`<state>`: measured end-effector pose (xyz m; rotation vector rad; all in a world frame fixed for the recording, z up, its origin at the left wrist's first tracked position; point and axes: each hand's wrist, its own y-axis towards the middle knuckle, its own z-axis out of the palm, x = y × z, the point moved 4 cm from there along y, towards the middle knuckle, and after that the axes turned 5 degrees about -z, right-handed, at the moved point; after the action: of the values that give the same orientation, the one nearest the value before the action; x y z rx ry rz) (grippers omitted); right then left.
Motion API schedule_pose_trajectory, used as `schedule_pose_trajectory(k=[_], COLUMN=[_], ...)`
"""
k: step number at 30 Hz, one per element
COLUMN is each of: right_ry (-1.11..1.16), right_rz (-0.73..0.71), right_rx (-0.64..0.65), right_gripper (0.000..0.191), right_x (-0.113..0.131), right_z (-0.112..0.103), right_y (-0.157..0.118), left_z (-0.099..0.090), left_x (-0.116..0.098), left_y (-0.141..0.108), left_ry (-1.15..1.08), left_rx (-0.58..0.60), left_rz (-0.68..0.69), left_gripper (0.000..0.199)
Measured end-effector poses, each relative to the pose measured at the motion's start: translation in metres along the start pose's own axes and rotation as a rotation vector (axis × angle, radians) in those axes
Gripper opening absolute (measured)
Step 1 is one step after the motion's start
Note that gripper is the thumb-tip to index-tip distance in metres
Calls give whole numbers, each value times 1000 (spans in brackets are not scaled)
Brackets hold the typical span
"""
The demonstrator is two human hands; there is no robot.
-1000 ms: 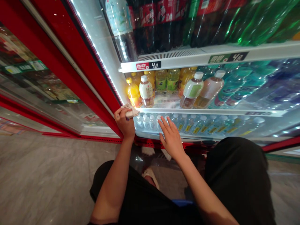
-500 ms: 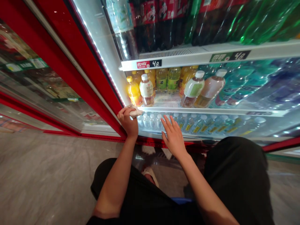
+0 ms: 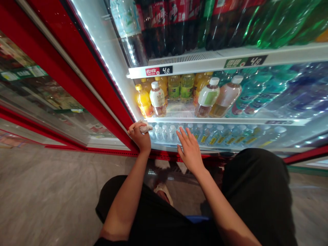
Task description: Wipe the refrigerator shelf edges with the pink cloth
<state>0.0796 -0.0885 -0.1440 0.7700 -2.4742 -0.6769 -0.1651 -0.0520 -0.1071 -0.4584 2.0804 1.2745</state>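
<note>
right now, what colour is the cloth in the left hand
The cloth looks whitish; the head view shows it best.

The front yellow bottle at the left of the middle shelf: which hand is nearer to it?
Left. The left hand, holding a pale cloth, is just below the bottle in view; the right hand is lower and farther right.

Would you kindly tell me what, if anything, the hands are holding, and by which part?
The left hand holds a bunched pale cloth; exactly which part cannot be told. The right hand, open, holds nothing.
</note>
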Motion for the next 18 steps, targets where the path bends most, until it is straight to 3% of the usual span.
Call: schedule_pose_trajectory(k=[4, 10, 14, 18], right_ry=[-8, -23, -34, -35], right_rz=[7, 13, 3, 5], right_rx=[-2, 8, 22, 24], right_gripper=[78, 80, 80, 81], right_x=[-2, -4, -6, -6], right_z=[-2, -1, 0, 0], right_y=[2, 2, 0, 1], left_z=[4, 8, 4, 6], left_x=[1, -15, -11, -11], left_y=[-7, -15, -1, -6], left_ry=[3, -63, -58, -52], left_rx=[31, 111, 58, 34], left_rz=[-40, 65, 25, 9], left_gripper=[25, 23, 24, 25])
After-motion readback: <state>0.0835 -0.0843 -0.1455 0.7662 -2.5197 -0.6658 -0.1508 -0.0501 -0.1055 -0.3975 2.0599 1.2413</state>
